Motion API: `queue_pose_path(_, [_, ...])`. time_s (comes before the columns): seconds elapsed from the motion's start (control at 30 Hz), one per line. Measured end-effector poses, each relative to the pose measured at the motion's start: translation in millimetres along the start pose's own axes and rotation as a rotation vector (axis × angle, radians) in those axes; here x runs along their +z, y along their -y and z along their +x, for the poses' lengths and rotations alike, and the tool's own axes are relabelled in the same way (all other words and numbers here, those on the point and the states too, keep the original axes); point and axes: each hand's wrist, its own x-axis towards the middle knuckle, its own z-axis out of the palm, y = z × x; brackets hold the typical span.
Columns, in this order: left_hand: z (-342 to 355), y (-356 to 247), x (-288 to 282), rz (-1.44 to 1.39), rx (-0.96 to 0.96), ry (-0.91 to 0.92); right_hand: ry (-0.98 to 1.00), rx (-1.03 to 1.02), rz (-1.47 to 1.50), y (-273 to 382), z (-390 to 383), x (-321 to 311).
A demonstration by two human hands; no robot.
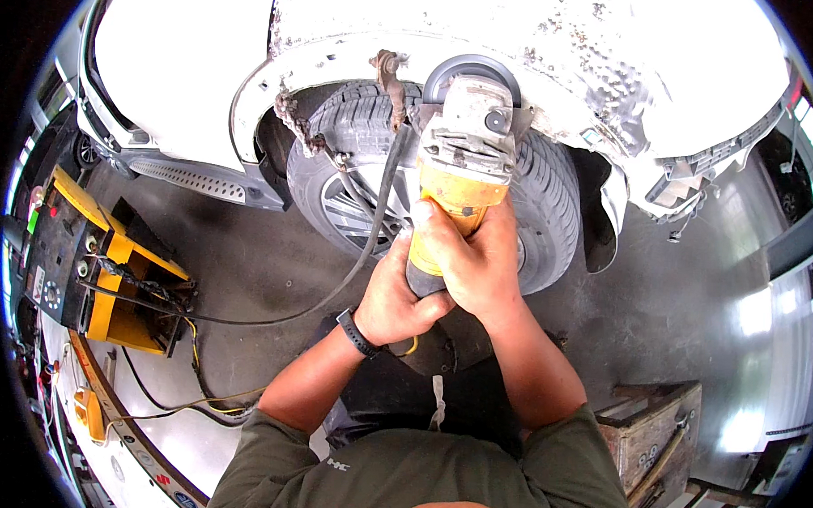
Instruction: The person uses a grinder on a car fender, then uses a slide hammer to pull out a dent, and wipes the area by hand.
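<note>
Both my hands grip a yellow and grey angle grinder (pixel 465 149). My right hand (pixel 474 261) wraps the yellow body from the top. My left hand (pixel 394 303), with a black wristband, clasps the rear of the handle just below. The grinder's disc (pixel 471 66) points up against the sanded, patchy white wheel arch (pixel 555 89) of a white car. Behind the tool is the black tyre (pixel 543 192) with its silver rim. A black cable (pixel 371 235) hangs from the arch past my left hand.
A yellow and black machine (pixel 97 270) with cables stands on the floor at left. A wooden box (pixel 651 437) sits at lower right. The loose bumper end (pixel 696 170) hangs at right. The floor is grey concrete.
</note>
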Motion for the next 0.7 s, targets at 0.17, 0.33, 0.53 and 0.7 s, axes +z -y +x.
queue_pose_path(0.17, [2.7,-4.2,-1.4,-0.060,0.004,0.012,-0.013,-0.033,-0.008,-0.5,1.5,1.3])
queue_pose_path(0.33, [1.3,1.3,2.1,-0.044,0.008,-0.003,0.012,-0.003,0.045,-1.4,0.9,-2.5])
queue_pose_path(0.53, [1.1,-1.5,4.3,0.001,0.028,-0.002,0.002,0.003,0.047,-3.8,-1.9,-6.3])
queue_pose_path(0.7, [2.4,-6.0,8.5,-0.062,0.032,0.000,-0.009,0.021,0.064,-1.6,-3.9,-7.8])
